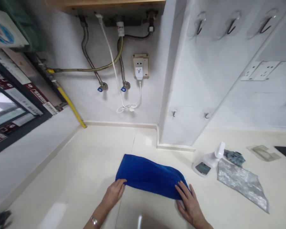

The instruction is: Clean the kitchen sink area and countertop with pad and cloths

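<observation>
A folded blue cloth (150,176) lies across the pale countertop in front of me. My left hand (113,192) has its fingers closed on the cloth's near left corner; a silver band circles that wrist. At the other end, my right hand (190,203) rests with fingers spread over the cloth's right edge, its thumb just off the near side. To the right of the cloth stands a white spray bottle (206,163), touched by neither hand.
Beside the bottle are a crumpled grey-blue rag (234,157), a silvery plastic sheet (243,181) and a clear flat plate (264,152). A wall corner (158,136) juts out behind the cloth. A yellow pipe (71,106) meets the counter at left; a white cord (115,74) hangs above.
</observation>
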Demonstrator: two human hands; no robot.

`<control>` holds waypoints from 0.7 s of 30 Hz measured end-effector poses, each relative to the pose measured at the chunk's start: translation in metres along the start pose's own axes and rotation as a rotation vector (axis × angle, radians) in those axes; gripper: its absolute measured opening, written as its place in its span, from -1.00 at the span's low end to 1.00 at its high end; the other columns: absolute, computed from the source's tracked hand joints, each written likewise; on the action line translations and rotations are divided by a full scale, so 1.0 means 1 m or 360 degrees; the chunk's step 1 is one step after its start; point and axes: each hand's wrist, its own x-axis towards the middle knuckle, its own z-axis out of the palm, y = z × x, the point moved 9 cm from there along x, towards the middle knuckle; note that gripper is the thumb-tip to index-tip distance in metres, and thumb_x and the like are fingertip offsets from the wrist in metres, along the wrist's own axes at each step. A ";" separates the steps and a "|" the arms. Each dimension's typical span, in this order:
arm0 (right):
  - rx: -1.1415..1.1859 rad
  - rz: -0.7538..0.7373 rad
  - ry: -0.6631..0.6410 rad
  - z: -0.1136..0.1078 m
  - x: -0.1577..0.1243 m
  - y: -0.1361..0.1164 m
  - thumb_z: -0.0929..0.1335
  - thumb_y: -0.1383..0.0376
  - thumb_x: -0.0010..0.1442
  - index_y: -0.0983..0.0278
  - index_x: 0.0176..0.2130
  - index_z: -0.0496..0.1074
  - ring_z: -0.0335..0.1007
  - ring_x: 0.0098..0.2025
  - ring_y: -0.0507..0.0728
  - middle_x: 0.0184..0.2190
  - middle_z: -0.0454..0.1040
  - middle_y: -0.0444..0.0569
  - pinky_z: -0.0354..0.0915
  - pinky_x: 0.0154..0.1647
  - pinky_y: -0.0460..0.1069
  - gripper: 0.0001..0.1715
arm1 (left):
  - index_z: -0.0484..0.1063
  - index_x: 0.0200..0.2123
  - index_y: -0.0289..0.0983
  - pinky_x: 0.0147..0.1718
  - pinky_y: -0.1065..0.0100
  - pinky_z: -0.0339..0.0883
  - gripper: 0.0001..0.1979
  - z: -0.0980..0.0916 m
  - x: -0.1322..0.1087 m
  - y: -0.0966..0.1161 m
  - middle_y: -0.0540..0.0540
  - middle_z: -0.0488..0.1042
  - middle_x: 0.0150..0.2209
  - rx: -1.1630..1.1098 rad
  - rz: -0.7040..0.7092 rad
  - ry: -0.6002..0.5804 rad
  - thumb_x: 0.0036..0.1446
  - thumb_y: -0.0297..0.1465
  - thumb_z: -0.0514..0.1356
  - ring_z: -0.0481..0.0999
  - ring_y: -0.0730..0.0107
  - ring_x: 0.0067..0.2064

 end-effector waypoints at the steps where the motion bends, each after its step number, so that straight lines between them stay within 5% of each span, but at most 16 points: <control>1: 0.0029 -0.0030 -0.0014 0.002 0.000 0.002 0.33 0.25 0.28 0.02 0.47 0.09 0.25 0.39 0.40 0.37 0.33 0.11 0.15 0.41 0.46 -0.15 | 0.50 -0.04 -0.19 -0.11 0.19 0.60 -0.66 -0.006 0.006 0.001 -0.15 0.64 -0.14 -0.0020 -0.0070 0.0015 0.35 -0.33 -0.05 0.67 0.20 -0.15; 6: 0.0426 0.0104 0.0030 -0.008 0.047 0.018 0.21 0.27 0.35 0.09 0.11 0.57 0.59 0.06 0.28 -0.01 0.64 0.10 0.51 0.13 0.25 -0.52 | 0.43 -0.15 -0.20 -0.20 0.20 0.49 -0.68 -0.043 0.045 0.007 -0.06 0.55 -0.36 -0.0251 -0.0402 -0.0022 0.31 -0.20 -0.05 0.58 0.23 -0.32; 12: 0.0883 0.0623 0.0294 -0.070 0.152 0.033 0.16 0.02 0.36 0.22 0.03 0.53 0.60 -0.03 0.25 -0.05 0.65 0.10 0.48 0.07 0.12 -0.45 | 0.45 -0.13 -0.26 -0.19 0.24 0.41 -0.50 -0.125 0.086 0.015 -0.08 0.55 -0.26 -0.0694 -0.0693 -0.0072 0.21 0.05 0.09 0.53 0.23 -0.25; 17: 0.0981 0.0673 0.0433 -0.122 0.218 0.015 0.17 -0.05 0.32 0.26 0.01 0.53 0.55 -0.30 0.19 -0.27 0.65 0.05 0.45 -0.16 0.04 -0.40 | 0.44 -0.03 -0.26 -0.15 0.23 0.49 -0.35 -0.176 0.076 0.031 -0.11 0.59 -0.19 -0.1100 -0.0887 -0.0272 0.00 0.10 0.37 0.58 0.19 -0.20; 21: 0.1153 0.0619 0.0323 -0.127 0.240 -0.004 0.20 -0.07 0.29 0.24 -0.08 0.56 0.54 -0.16 0.21 -0.23 0.66 0.04 0.43 -0.06 0.06 -0.43 | 0.49 -0.01 -0.24 -0.07 0.25 0.49 -0.38 -0.188 0.049 0.031 -0.11 0.62 -0.12 -0.1254 -0.0957 -0.0408 -0.03 0.02 0.45 0.60 0.18 -0.12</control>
